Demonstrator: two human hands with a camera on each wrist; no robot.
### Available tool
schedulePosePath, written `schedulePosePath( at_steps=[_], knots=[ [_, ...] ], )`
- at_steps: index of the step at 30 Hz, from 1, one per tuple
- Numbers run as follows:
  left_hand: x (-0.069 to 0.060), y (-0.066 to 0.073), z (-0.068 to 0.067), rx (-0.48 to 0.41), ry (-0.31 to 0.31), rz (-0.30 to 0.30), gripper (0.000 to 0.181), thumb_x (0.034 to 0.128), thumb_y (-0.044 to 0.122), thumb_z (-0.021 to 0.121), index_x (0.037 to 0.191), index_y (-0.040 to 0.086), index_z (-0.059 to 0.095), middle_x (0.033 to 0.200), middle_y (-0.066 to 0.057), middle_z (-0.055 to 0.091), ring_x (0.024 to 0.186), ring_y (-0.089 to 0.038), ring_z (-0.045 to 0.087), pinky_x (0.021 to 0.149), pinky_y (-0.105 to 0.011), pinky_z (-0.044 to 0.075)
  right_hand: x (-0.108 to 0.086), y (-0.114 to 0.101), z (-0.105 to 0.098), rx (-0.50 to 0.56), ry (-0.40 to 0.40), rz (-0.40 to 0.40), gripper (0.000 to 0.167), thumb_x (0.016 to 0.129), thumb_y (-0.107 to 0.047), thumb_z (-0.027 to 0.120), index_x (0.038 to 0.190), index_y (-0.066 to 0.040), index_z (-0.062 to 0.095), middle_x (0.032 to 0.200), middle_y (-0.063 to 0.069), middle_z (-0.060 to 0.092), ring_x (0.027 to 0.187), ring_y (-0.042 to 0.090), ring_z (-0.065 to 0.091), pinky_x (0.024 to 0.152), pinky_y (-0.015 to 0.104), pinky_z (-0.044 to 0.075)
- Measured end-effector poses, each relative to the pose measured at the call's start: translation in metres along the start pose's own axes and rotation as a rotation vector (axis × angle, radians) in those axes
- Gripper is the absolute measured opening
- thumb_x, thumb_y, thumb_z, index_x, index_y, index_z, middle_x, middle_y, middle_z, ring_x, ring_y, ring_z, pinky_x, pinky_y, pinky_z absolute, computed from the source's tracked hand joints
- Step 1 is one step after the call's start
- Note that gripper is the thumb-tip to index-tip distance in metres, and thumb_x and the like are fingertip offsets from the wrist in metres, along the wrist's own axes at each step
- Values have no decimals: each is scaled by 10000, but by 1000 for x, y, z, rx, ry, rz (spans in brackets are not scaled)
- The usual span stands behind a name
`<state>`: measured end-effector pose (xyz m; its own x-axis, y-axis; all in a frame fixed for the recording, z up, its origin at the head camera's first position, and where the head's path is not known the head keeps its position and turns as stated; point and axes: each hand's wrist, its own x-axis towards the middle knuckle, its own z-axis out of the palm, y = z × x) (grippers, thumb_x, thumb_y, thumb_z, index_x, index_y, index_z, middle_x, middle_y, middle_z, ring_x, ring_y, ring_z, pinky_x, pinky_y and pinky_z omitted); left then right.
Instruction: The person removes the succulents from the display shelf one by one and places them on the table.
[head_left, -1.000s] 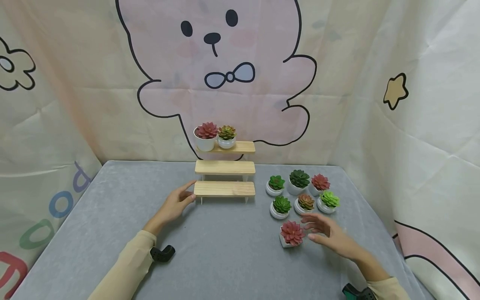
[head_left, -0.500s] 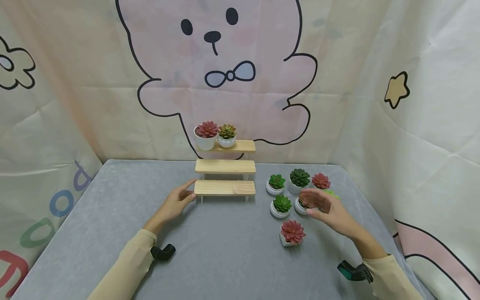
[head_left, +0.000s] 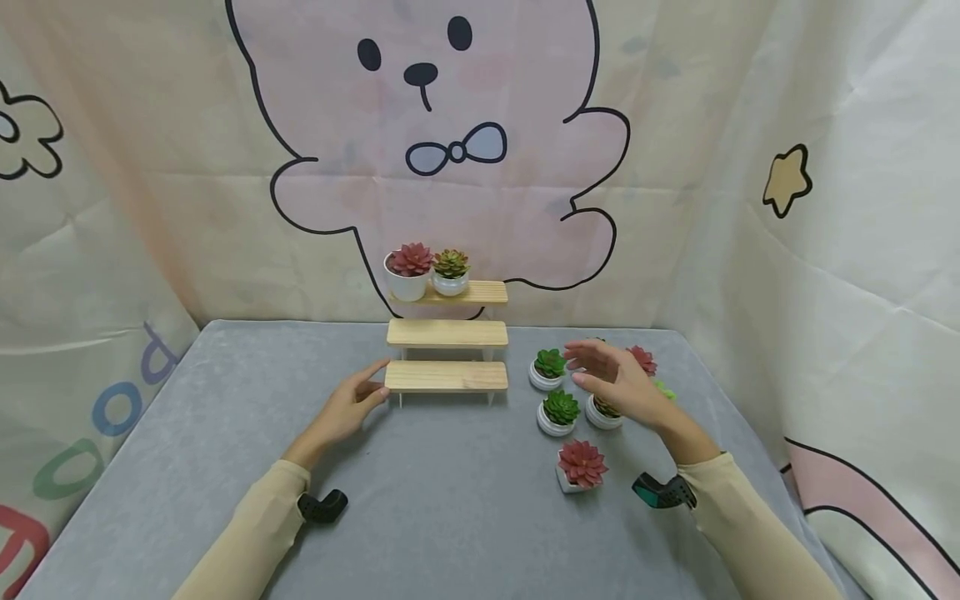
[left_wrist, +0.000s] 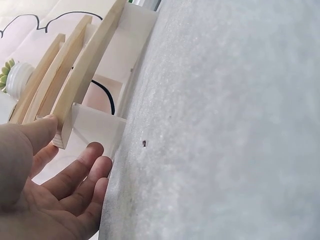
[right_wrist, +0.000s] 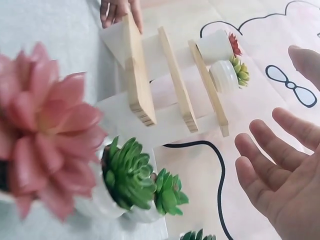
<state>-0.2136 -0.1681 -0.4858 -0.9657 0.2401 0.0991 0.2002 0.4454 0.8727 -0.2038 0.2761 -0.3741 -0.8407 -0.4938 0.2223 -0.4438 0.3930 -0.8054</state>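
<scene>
Since the preceding frame, the right hand (head_left: 626, 387) has moved from above the brown succulent (head_left: 602, 417) toward the rear of the group on the table (head_left: 450, 500); the left hand (head_left: 345, 408) keeps its place at the three-tier wooden stand (head_left: 447, 333). Right-hand fingers are spread and gently bent, grasping nothing; left thumb and index finger pinch the left end of the bottom board (head_left: 446, 377). Arrangement appears to be at an early stage: only the top board (head_left: 487, 292) bears plants, a potted red succulent (head_left: 410, 262) at its left and, just beside it, a red-tipped green succulent (head_left: 451, 265). Remaining on the table, right of the stand, are a rear green succulent (head_left: 551, 364), a front green succulent (head_left: 561, 407), a lime-green succulent (head_left: 664, 389), the brown one, a rear red succulent (head_left: 642, 360) and a square-potted red succulent (head_left: 581, 464). A dark green succulent (right_wrist: 197, 236) is largely hidden by the right hand in the head view, so a remainder of seven is probable rather than certain.
</scene>
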Motion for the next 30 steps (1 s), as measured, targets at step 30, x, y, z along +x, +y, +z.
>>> schedulePosePath(
  at_steps=[30],
  knots=[
    [-1, -1, -1, 4, -11, 29, 562, 1052, 150, 549, 1575, 81, 355, 1361, -289, 610, 1207, -406, 644, 1018, -582, 490, 108, -18, 30, 22, -19, 72, 484, 1042, -209, 572, 1479, -33, 466, 1468, 210, 539, 1336, 381, 542, 1095, 565, 440]
  ],
)
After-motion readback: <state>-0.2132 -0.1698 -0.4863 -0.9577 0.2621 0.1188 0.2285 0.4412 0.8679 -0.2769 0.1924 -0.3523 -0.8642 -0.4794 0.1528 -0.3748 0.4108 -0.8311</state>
